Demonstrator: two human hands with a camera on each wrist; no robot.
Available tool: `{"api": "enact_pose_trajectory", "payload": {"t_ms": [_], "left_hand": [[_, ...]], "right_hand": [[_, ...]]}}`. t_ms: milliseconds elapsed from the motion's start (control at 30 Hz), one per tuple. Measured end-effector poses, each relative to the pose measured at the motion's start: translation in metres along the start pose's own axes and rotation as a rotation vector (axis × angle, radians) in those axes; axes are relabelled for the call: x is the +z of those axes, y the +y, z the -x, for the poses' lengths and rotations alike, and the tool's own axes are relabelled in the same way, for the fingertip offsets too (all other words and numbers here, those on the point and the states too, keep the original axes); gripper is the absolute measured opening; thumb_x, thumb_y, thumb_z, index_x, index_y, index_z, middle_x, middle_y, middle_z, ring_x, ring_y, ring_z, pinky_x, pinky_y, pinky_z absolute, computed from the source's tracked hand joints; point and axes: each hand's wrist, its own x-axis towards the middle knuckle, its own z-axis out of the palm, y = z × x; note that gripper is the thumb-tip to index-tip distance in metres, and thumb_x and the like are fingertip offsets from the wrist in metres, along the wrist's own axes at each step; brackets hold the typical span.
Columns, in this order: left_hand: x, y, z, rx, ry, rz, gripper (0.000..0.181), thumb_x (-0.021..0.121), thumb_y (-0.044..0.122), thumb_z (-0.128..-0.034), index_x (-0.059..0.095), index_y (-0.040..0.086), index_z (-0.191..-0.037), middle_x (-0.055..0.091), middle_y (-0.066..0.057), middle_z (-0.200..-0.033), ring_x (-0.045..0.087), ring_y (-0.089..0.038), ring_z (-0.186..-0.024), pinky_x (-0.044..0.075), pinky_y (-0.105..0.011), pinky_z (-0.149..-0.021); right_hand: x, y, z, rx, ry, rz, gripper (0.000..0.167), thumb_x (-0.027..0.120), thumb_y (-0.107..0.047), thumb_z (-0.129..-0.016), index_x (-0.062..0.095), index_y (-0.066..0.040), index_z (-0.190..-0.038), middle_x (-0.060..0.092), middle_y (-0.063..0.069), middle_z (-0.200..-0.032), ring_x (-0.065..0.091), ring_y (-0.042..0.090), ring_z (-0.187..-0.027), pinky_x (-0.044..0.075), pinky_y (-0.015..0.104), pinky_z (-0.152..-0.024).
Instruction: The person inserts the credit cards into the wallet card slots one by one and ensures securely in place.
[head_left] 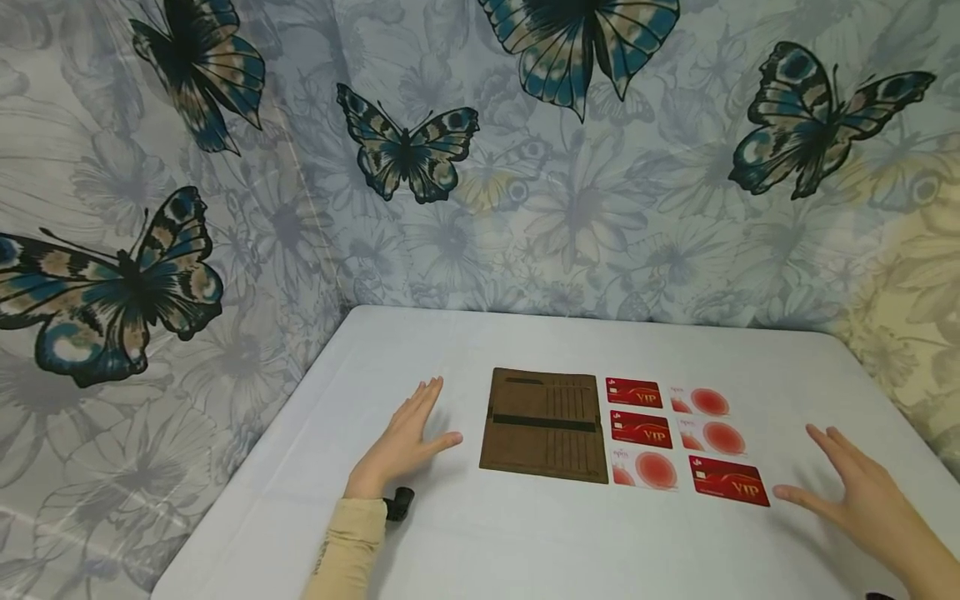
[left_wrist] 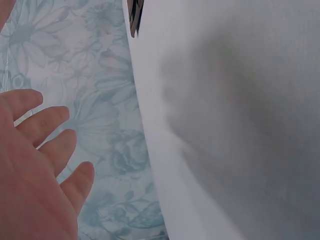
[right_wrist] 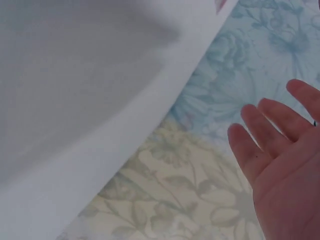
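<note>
A brown wallet (head_left: 543, 450) lies unfolded and flat on the white table, with card slots and a dark band across its middle. To its right, two columns of cards lie flat: red VIP cards, such as the nearest one (head_left: 729, 481), and pale cards with a red circle, such as one (head_left: 645, 470) by the wallet's corner. My left hand (head_left: 401, 442) hovers left of the wallet, fingers extended and thumb apart, holding nothing. Right of the cards, my right hand (head_left: 862, 492) is likewise spread and holds nothing; its thumb points toward the nearest VIP card. Both wrist views show bare palms.
The white table (head_left: 450, 550) reaches back to a wall covering (head_left: 585, 217) with flowers and butterflies. Another patterned wall (head_left: 247, 350) stands along the table's left edge. A black strap piece (head_left: 400, 504) sits at my left wrist.
</note>
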Motion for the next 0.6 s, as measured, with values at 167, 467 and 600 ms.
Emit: {"api": "enact_pose_trajectory", "payload": {"t_ms": [167,467,600], "left_hand": [[0.003,0.001,-0.003,-0.039,-0.020,0.055,0.094,0.058,0.060,-0.0816,0.009,0.019,-0.150,0.007,0.005,-0.153,0.007,-0.023,-0.139,0.012,-0.048,-0.109],[0.009,0.008,-0.009,-0.078,-0.064,0.161,0.091,0.061,0.056,-0.0824,0.008,0.026,-0.150,0.006,0.007,-0.153,0.005,-0.019,-0.139,0.015,-0.049,-0.109],[0.014,0.009,-0.010,-0.086,-0.091,0.182,0.091,0.061,0.055,-0.0826,0.008,0.025,-0.150,0.006,0.008,-0.153,0.004,-0.019,-0.140,0.015,-0.048,-0.109]], "right_hand": [[0.000,-0.011,-0.006,0.033,-0.031,-0.042,0.092,0.077,-0.035,-0.075,0.028,0.012,-0.137,0.023,0.045,-0.131,0.021,0.063,-0.115,0.014,0.074,-0.089],[-0.001,-0.033,-0.013,0.106,-0.169,-0.104,0.083,0.070,-0.039,-0.081,0.032,0.009,-0.136,0.026,0.042,-0.131,0.026,0.059,-0.114,0.027,0.075,-0.079],[0.003,-0.048,-0.017,0.146,-0.244,-0.128,0.087,0.068,-0.045,-0.082,0.028,0.008,-0.139,0.030,0.041,-0.129,0.032,0.059,-0.109,0.035,0.071,-0.078]]}}
